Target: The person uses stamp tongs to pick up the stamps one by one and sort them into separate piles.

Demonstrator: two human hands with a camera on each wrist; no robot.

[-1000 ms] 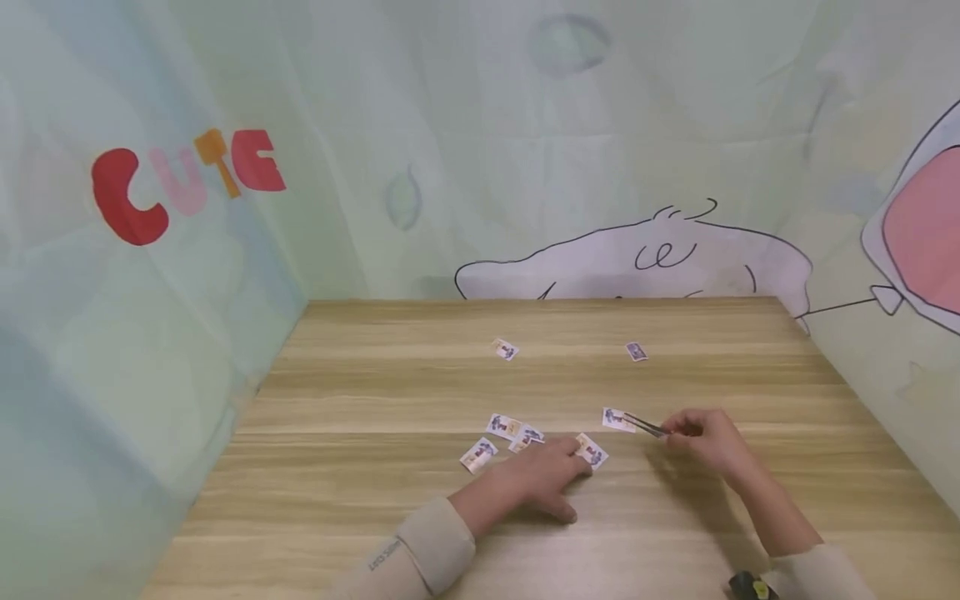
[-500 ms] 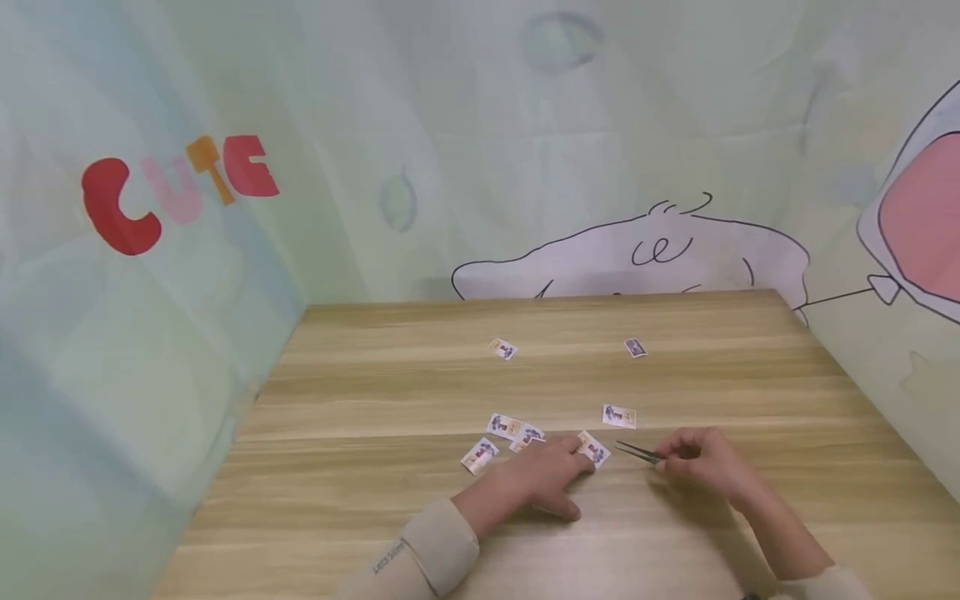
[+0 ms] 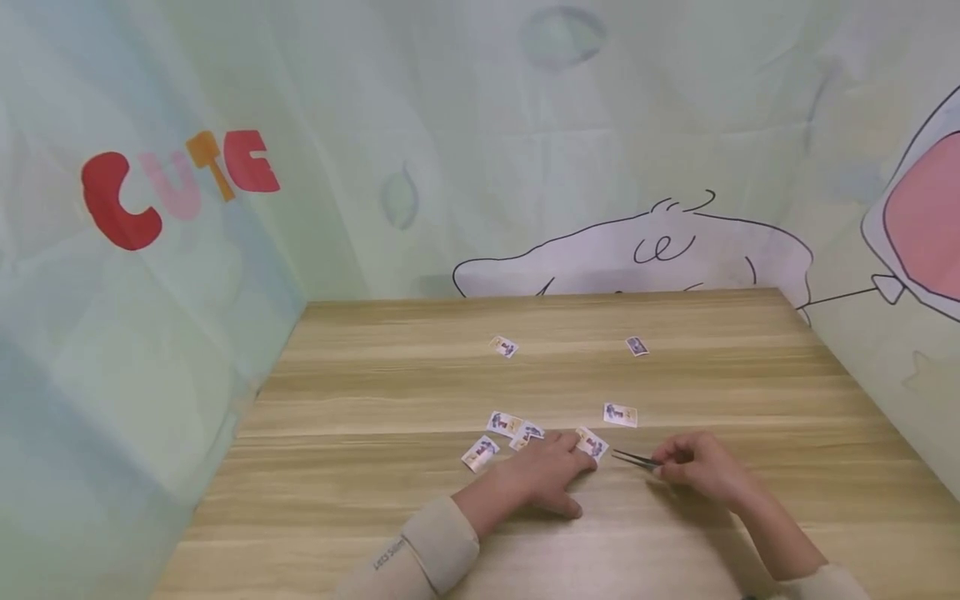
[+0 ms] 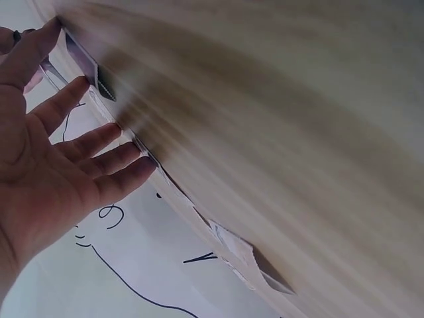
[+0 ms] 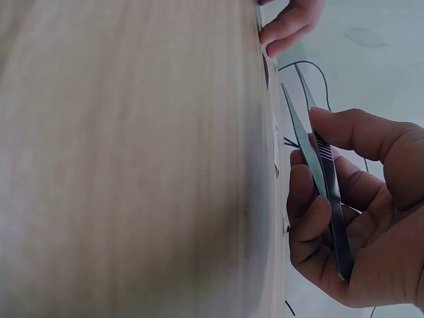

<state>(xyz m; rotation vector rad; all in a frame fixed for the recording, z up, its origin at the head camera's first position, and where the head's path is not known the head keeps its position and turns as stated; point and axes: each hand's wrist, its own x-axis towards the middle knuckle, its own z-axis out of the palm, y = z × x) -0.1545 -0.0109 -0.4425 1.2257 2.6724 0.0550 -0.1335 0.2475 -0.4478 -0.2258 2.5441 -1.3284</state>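
Note:
My right hand holds a pair of tweezers between thumb and fingers, the two tips standing apart with nothing between them. In the head view the tips point left toward a postage stamp with a printed picture. Spread out on the table, my left hand has its fingertips at that stamp's left edge. Its fingers look straight in the left wrist view, and a curled stamp lifts off the wood between thumb and forefinger. Left of this hand, two overlapping stamps lie beside a single stamp.
Behind the tweezers lies another stamp. Farther back are a stamp on the left and a darker one, a small stamp, on the right. The wooden table meets a printed curtain at its back edge.
My right hand has drawn the tweezers back from the stamp behind and lowered them toward the stamp at my left fingertips. The left hand stays about where it was.

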